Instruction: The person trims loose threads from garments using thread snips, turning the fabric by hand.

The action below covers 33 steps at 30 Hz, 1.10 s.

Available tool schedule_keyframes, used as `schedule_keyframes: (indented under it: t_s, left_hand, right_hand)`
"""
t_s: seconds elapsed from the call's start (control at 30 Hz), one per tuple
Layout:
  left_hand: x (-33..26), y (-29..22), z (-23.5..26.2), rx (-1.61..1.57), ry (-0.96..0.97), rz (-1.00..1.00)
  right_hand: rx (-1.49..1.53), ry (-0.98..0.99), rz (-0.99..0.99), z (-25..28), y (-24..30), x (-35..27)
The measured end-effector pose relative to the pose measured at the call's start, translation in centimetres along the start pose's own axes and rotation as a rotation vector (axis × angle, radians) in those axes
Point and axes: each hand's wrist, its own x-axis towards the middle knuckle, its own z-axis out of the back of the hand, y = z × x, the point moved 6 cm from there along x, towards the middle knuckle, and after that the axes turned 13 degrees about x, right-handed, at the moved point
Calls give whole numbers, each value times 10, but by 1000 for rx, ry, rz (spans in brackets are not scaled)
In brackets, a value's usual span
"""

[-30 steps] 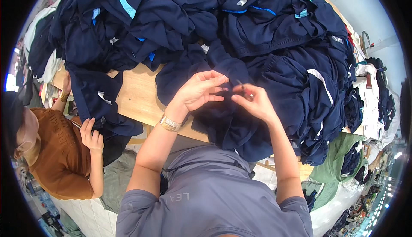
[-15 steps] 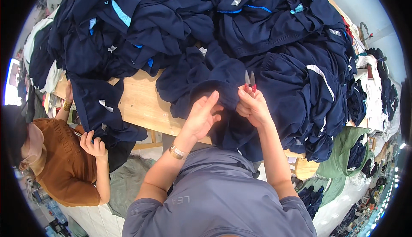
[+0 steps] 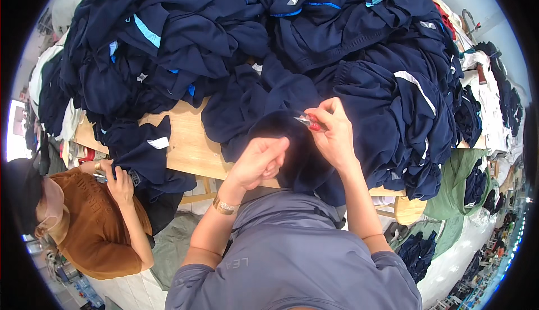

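My right hand [image 3: 335, 132] is closed round a small pair of thread snips [image 3: 310, 122] with red handles. Their pointed metal blades stick out to the left, over a navy garment [image 3: 281, 92]. Just left of and nearer than the snips, my left hand [image 3: 259, 163] is closed, its thumb pressed on the curled forefinger. It lies against the garment's dark lower part. What the fingers pinch, if anything, is hidden. The garment is bunched on the table and hangs over its near edge.
Large heaps of navy garments [image 3: 191, 35] with white and light blue trims cover the wooden table [image 3: 191, 144]. At the left a co-worker in a brown top [image 3: 104, 220] handles a navy piece [image 3: 140, 153]. Green cloth [image 3: 457, 184] with dark clothes lies at the right.
My left hand has closed from spread fingers and moved slightly down. My right hand has turned the snips from pointing up to pointing left. The co-worker's cloth has come lower.
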Motion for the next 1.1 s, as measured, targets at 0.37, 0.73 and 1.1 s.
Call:
schedule_keyframes:
  t_s: [0.37, 0.73, 1.1]
  left_hand:
    - [13, 18, 3, -486, -57, -19]
    - [12, 12, 27, -441, -372, -241]
    - [17, 24, 20, -582, -495, -187]
  right_hand:
    - [765, 80, -413, -15, -6, -2]
    - [461, 78, -265, -43, -41, -13]
    - [183, -117, 261, -40, 7, -17]
